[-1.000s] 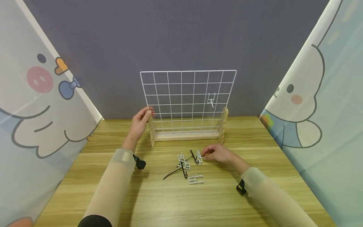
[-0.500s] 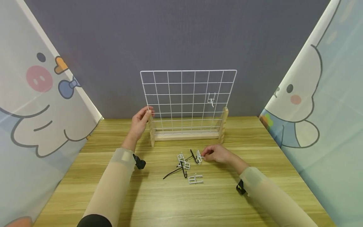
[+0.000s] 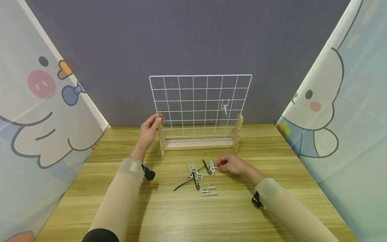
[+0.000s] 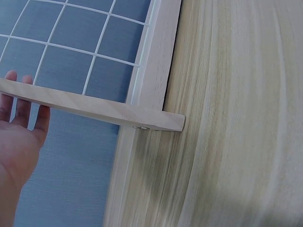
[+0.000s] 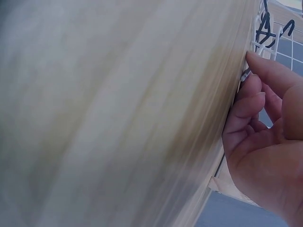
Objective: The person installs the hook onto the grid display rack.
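Note:
A white wire grid panel [image 3: 193, 101] stands upright in a wooden stand [image 3: 199, 145]. My left hand [image 3: 148, 130] grips the top of the stand's left wooden post [image 4: 94, 105], thumb in front and fingers behind. On the table, my right hand [image 3: 230, 163] pinches the prong of a white wire hook [image 3: 212, 167] between thumb and fingers. Right beside that hook lies a black hook [image 3: 207, 167]. Another white hook [image 3: 224, 107] hangs on the right part of the grid.
More white hooks [image 3: 196, 172] lie tangled near a long black hook [image 3: 184, 184] in front of the stand. A separate white hook [image 3: 208, 191] lies closer to me. A dark wall [image 3: 193, 37] rises behind the wooden table [image 3: 181, 218], with printed cloths at both sides.

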{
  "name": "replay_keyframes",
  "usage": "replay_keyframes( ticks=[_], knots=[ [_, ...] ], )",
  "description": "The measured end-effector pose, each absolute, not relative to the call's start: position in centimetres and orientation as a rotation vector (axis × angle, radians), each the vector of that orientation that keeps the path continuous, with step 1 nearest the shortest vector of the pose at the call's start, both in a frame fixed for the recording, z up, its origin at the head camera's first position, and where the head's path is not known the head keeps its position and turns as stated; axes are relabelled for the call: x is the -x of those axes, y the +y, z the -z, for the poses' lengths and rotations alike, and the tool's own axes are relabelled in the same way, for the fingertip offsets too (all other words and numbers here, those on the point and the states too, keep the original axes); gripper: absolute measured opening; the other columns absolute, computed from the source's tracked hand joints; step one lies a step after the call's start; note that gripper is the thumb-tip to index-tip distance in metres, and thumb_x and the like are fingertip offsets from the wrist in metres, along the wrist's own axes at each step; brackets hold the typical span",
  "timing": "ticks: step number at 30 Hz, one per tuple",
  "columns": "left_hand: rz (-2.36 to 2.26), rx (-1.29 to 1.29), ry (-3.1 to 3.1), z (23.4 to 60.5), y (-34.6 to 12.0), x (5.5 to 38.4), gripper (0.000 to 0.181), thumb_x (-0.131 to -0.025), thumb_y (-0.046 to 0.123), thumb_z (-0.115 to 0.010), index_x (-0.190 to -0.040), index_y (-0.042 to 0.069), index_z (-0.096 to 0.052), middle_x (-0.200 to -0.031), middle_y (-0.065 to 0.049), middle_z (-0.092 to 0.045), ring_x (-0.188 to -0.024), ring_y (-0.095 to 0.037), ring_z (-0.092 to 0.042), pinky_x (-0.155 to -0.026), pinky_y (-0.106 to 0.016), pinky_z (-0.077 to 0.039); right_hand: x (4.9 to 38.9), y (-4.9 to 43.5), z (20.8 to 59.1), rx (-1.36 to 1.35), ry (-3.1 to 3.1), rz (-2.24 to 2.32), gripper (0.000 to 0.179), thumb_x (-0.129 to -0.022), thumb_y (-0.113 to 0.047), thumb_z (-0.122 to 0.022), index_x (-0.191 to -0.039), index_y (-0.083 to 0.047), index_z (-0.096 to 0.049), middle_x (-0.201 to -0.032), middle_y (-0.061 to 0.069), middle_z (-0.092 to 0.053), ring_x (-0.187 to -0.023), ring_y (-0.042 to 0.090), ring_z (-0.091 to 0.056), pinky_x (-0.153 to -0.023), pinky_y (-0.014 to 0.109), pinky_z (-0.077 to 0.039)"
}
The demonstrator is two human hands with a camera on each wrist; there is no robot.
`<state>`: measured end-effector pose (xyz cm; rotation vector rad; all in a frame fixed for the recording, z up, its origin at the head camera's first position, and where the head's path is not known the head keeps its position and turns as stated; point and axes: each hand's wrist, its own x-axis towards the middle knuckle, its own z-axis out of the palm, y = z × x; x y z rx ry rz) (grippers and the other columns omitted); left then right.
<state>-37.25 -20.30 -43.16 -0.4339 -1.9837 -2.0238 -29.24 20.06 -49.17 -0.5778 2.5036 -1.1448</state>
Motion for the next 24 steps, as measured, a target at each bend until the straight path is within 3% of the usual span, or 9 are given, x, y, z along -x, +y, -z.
replay_keyframes(
  ticks=[5, 11, 17, 24],
  knots=[
    [2.043, 0.442, -1.971, 43.04, -20.43, 37.18, 0.019, -0.116, 0.023, -0.058, -0.129, 0.021, -0.072, -0.111, 0.017, -0.076, -0.114, -0.017, -0.072, -0.097, -0.024, -0.052, 29.28, 20.02, 48.90, 0.586, 2.514, 1.133, 0.009, -0.098, -0.011, -0.079, -0.106, -0.007, -0.082, -0.104, 0.004, -0.081, -0.094, 0.012, -0.062, -0.088, 0.031, -0.051],
    [2.028, 0.447, -1.996, 43.09, -20.40, 37.15, 0.020, -0.117, 0.024, -0.057, -0.129, 0.023, -0.072, -0.111, 0.018, -0.076, -0.108, -0.003, -0.071, -0.097, -0.026, -0.051, 29.23, 20.21, 48.94, 0.612, 2.513, 1.129, 0.009, -0.099, -0.010, -0.078, -0.106, -0.006, -0.082, -0.104, 0.006, -0.080, -0.092, 0.012, -0.062, -0.084, 0.028, -0.051],
    [1.981, 0.424, -2.044, 43.07, -20.34, 37.01, 0.020, -0.117, 0.027, -0.057, -0.130, 0.025, -0.072, -0.114, 0.018, -0.075, -0.109, -0.002, -0.070, -0.092, -0.025, -0.048, 29.15, 20.36, 49.10, 0.591, 2.506, 1.143, 0.011, -0.099, -0.010, -0.079, -0.108, -0.005, -0.081, -0.102, 0.006, -0.080, -0.089, 0.011, -0.062, -0.078, 0.025, -0.051],
    [1.961, 0.413, -2.057, 43.09, -20.37, 36.85, 0.024, -0.117, 0.030, -0.057, -0.133, 0.019, -0.071, -0.112, 0.020, -0.075, -0.108, -0.003, -0.069, -0.092, -0.027, -0.047, 28.99, 20.40, 49.04, 0.525, 2.460, 1.202, 0.014, -0.099, -0.009, -0.078, -0.112, -0.002, -0.080, -0.098, 0.009, -0.077, -0.081, 0.013, -0.060, -0.068, 0.025, -0.052]
  ],
)
